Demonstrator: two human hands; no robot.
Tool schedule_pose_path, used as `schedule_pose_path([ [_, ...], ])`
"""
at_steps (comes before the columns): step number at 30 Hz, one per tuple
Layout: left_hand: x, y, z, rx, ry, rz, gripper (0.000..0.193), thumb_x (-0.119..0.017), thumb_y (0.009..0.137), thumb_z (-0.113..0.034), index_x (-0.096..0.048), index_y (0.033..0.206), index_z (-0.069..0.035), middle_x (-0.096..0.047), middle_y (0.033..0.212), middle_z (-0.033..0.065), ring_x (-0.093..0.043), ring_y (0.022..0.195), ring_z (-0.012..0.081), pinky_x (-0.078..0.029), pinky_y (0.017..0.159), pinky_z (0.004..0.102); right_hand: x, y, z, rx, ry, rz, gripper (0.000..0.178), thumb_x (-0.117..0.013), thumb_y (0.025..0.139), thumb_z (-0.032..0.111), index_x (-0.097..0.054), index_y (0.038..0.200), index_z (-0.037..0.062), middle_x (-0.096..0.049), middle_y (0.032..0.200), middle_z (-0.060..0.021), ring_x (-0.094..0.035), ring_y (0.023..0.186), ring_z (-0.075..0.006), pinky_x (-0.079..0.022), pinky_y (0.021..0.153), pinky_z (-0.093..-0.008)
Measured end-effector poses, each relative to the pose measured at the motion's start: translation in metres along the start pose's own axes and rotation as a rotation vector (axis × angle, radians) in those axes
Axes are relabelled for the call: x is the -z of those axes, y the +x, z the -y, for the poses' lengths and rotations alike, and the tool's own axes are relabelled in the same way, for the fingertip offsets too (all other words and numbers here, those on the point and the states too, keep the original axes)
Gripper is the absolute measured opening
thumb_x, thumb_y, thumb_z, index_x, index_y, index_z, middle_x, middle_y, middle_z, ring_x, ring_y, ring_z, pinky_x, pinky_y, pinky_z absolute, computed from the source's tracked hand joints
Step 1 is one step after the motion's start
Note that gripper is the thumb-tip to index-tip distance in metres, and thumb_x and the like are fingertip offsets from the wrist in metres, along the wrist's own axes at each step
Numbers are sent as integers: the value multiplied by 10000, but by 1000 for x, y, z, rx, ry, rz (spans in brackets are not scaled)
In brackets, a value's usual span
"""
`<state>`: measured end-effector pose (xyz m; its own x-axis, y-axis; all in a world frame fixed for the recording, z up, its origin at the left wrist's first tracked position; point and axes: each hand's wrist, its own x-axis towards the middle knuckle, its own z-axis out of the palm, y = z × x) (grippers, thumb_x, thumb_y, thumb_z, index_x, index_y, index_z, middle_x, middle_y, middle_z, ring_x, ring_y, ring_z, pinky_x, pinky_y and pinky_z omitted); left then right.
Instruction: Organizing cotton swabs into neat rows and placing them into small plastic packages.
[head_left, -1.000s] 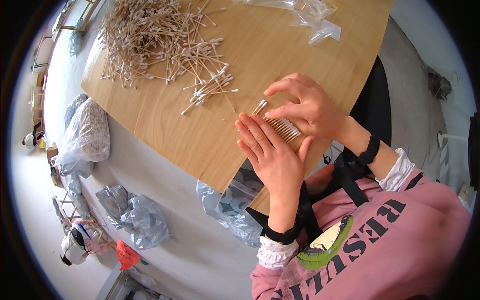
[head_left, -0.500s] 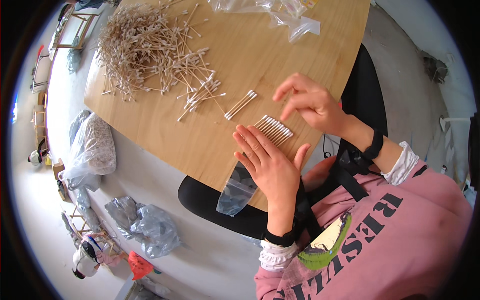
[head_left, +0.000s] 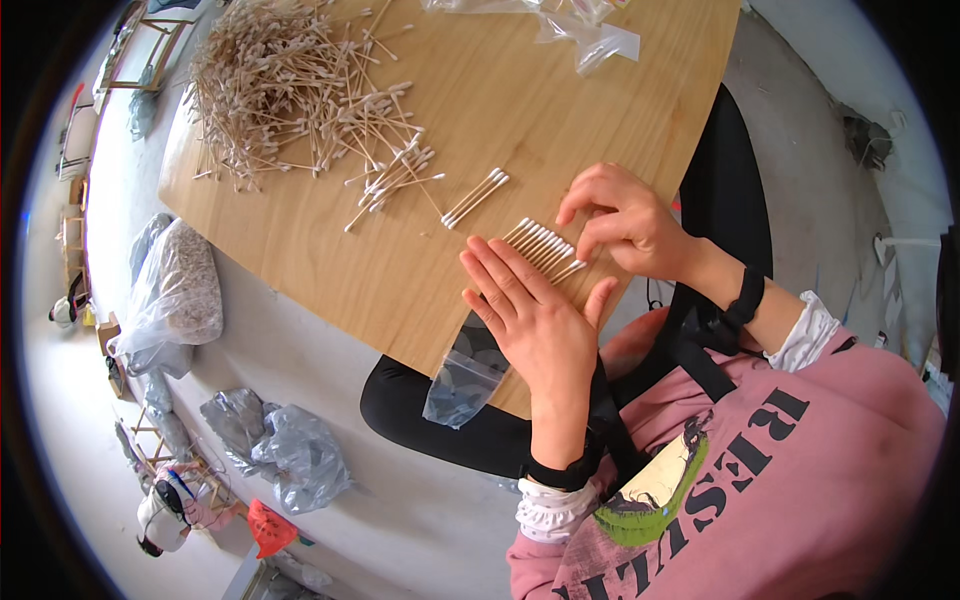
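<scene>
A neat row of cotton swabs (head_left: 545, 246) lies side by side on the wooden table near its right edge. My left hand (head_left: 540, 320) rests flat with fingers stretched out, covering the row's lower left ends. At the row's right end my right hand (head_left: 630, 225) hovers with bent fingers held apart and nothing visible between them. Its fingertips are close to the last swab, which sits slightly off from the others; whether they touch it I cannot tell. Just beyond the row lies a small group of swabs (head_left: 475, 198). A big loose heap of cotton swabs (head_left: 290, 90) covers the far left of the table.
A clear zip bag (head_left: 463, 388) hangs over the near table edge (head_left: 515, 402). Clear plastic packaging (head_left: 590, 42) lies at the back. Black chairs (head_left: 735, 190) stand against the table. Filled plastic bags (head_left: 185, 290) are on the floor at left, with another person (head_left: 165, 515) beyond.
My right hand has come down and nearer to the right end of the row, its fingers more bent. The last swab now lies apart from the row. My left hand stays flat.
</scene>
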<state>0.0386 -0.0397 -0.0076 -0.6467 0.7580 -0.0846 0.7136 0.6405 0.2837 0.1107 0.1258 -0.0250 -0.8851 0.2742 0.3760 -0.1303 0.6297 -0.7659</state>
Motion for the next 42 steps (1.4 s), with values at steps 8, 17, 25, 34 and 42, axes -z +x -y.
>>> schedule_pose_path([
  [8,-2,0,0,-3,-13,-11,1225,-586,807,-750,-144,1531,134,-121,1624,304,-79,1532,419,-127,1217,541,-3,1,-2,-48,1,-47,283,-554,655,-150,-728,749,53,-642,1063,-85,-579,1002,-263,-504,745,-312],
  [17,0,0,-1,3,8,5,1231,-579,805,-761,-148,1528,138,-116,1624,307,-64,1534,415,-108,1221,536,-4,3,1,-74,-19,-57,279,-563,693,-143,-728,779,64,-639,1075,-82,-582,1017,-269,-513,788,-327],
  [25,-1,0,-1,2,4,-5,1220,-563,817,-764,-148,1529,136,-114,1624,305,-63,1534,416,-102,1222,534,-4,4,3,-59,-68,-57,285,-575,711,-141,-728,824,71,-634,1083,-76,-585,1021,-263,-516,788,-316],
  [34,1,-1,-1,7,2,2,1222,-561,819,-765,-140,1531,134,-114,1628,296,-64,1534,412,-100,1222,533,-5,5,3,-25,-135,-51,292,-591,734,-119,-732,878,92,-631,1088,-64,-587,1028,-264,-527,821,-334],
  [42,0,0,-2,8,-9,-2,1226,-576,811,-761,-139,1535,127,-116,1628,292,-65,1535,408,-97,1222,535,-7,8,6,-83,-169,-56,231,-630,763,-58,-715,901,107,-631,1108,-36,-586,1052,-254,-514,864,-355],
])
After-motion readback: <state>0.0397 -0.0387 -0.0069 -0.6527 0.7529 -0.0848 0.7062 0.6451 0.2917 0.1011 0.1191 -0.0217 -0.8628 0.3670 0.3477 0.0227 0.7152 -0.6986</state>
